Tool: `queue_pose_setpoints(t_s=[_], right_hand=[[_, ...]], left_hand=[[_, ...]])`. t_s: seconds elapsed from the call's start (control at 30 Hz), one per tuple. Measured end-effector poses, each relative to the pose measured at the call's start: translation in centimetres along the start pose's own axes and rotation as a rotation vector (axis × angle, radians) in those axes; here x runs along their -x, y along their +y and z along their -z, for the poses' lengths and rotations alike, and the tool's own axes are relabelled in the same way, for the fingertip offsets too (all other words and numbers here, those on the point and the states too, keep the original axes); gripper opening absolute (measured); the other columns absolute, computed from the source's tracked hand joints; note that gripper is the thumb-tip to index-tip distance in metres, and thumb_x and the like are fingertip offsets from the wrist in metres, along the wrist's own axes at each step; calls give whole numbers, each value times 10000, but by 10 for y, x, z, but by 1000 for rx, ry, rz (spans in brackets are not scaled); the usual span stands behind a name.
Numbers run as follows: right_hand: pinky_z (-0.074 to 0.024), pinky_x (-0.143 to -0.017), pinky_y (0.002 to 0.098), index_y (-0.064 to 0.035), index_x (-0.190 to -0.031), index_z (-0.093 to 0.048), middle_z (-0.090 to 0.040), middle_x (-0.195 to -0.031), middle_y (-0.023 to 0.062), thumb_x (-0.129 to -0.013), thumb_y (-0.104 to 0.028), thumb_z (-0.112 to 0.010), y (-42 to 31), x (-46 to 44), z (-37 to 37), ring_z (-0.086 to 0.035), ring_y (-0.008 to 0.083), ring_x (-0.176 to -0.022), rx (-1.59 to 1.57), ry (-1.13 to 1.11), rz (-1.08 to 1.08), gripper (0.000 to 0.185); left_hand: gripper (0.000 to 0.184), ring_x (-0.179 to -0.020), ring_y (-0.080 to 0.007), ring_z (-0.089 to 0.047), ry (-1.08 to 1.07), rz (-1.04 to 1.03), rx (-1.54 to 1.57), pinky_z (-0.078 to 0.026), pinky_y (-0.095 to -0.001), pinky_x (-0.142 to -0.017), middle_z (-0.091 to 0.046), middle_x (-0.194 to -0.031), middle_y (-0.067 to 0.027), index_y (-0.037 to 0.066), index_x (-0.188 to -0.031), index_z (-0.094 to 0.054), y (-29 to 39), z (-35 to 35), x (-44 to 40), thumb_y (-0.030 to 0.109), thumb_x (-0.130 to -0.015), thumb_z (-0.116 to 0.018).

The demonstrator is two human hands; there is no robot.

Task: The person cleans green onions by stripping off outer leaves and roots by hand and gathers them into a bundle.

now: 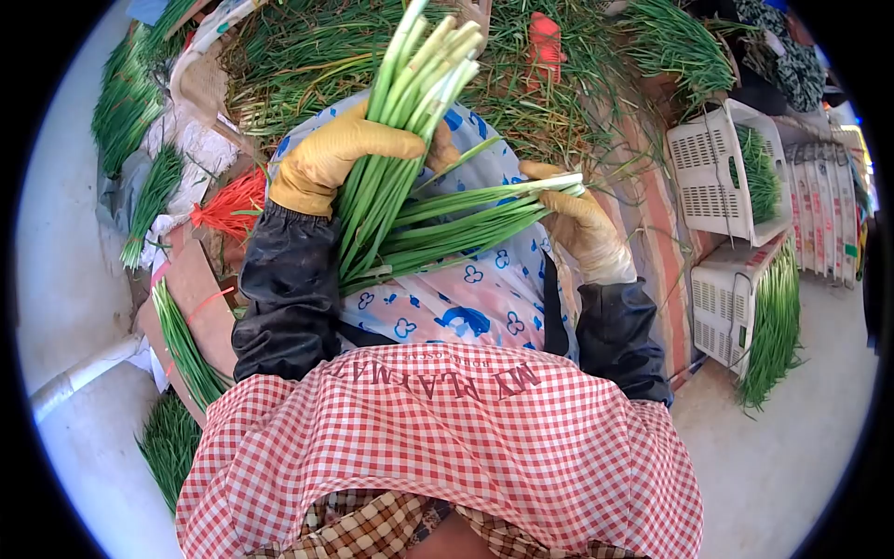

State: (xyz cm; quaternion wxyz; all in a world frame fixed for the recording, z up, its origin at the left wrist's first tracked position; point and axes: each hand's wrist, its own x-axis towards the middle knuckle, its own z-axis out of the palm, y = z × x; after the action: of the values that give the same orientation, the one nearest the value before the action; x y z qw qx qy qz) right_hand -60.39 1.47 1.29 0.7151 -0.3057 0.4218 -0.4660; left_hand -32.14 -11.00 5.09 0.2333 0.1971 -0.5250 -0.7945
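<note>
My left hand [345, 154], in a yellow glove, is closed around a thick bunch of garlic chives [400, 121] with its pale cut ends pointing up and away. My right hand [587, 224], gloved too, grips the white ends of a smaller bunch of garlic chives [466, 224]. The leaves of this smaller bunch stretch left across my lap and meet the leaves of the larger bunch. Both bunches lie over a blue-patterned plastic apron [456, 317]. Glove and stalks hide part of the fingers on each side.
Loose chives [307, 56] are heaped ahead, with a red object [546, 47] among them. Red ties [233, 205] and a cardboard piece [196, 298] lie at left. White crates [703, 177] holding chives stand at right, beside stacked white panels [821, 214].
</note>
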Motion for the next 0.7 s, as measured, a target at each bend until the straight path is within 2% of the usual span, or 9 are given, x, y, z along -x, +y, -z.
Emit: queue_pose_setpoints(t_s=[0.1, 0.2, 0.27, 0.3, 0.4, 0.43, 0.5, 0.53, 0.7], right_hand=[[-449, -891, 331, -18, -1234, -563, -636, -1097, 89, -852, -238, -657, 4, 0, 20, -596, 181, -984, -61, 69, -72, 451], [-479, -818, 318, -21, -1188, -599, -647, -1045, 74, -869, -247, -644, -1, -11, 71, -608, 172, -936, 106, 345, -38, 394], [-486, -764, 302, -54, -1098, -658, -665, -982, 61, -879, -254, -634, -17, -14, 76, -614, 162, -906, 624, 538, 293, 298], [-486, -764, 302, -54, -1098, -658, -665, -982, 61, -879, -254, -634, -20, -12, 74, -614, 162, -906, 624, 543, 293, 298], [-479, -807, 346, -113, -946, -714, -674, -952, 83, -810, -247, -657, -47, -16, 21, -621, 256, -912, 1391, 264, 482, 199], [-479, -807, 346, -113, -946, -714, -674, -952, 83, -810, -247, -657, -46, -21, 13, -621, 256, -912, 1390, 262, 484, 199], [-487, -784, 359, -74, -947, -692, -656, -966, 99, -779, -165, -670, -41, -33, 3, -609, 268, -931, 1732, -178, 568, 193], [-481, -812, 397, -100, -881, -700, -652, -861, 85, -766, -319, -674, -36, -42, 2, -614, 286, -904, 1736, -209, 525, 248], [-497, -695, 374, -85, -874, -694, -649, -828, 99, -762, -303, -692, -69, -55, -27, -628, 282, -762, 1493, -68, 324, 246]], left_hand=[[448, -914, -276, -627, 46, 11, -32, -472, -378, -875, -657, -998, -175, -46, -1073, -625, -4, 7, 0, 214, -717, -701], [440, -918, -277, -626, 83, 34, -9, -468, -391, -878, -655, -993, -169, -46, -1071, -624, -4, 2, 1, 201, -716, -707], [432, -927, -284, -630, 79, 57, 21, -466, -402, -885, -655, -994, -161, -46, -1074, -621, -5, 1, -1, 172, -712, -710], [432, -927, -284, -630, 75, 58, 22, -466, -402, -885, -655, -994, -161, -46, -1074, -621, -6, 2, -2, 172, -712, -710], [432, -940, -282, -634, 37, 67, -9, -466, -400, -894, -653, -989, -155, -48, -1073, -619, -6, 3, -3, 165, -709, -709], [405, -917, -240, -624, 53, 80, 24, -464, -357, -864, -662, -973, -133, -34, -1071, -631, -6, 2, -2, 167, -729, -714], [379, -894, -199, -615, 72, 100, 58, -462, -313, -834, -670, -958, -112, -20, -1069, -642, -9, 2, -2, 169, -749, -718], [373, -898, -193, -614, 55, 91, 20, -463, -308, -835, -671, -956, -107, -18, -1072, -644, -11, 4, -4, 162, -753, -718], [472, -904, -172, -610, 20, 66, -65, -462, -289, -845, -657, -1008, -73, 2, -1185, -600, -18, 2, -14, 111, -743, -727]])
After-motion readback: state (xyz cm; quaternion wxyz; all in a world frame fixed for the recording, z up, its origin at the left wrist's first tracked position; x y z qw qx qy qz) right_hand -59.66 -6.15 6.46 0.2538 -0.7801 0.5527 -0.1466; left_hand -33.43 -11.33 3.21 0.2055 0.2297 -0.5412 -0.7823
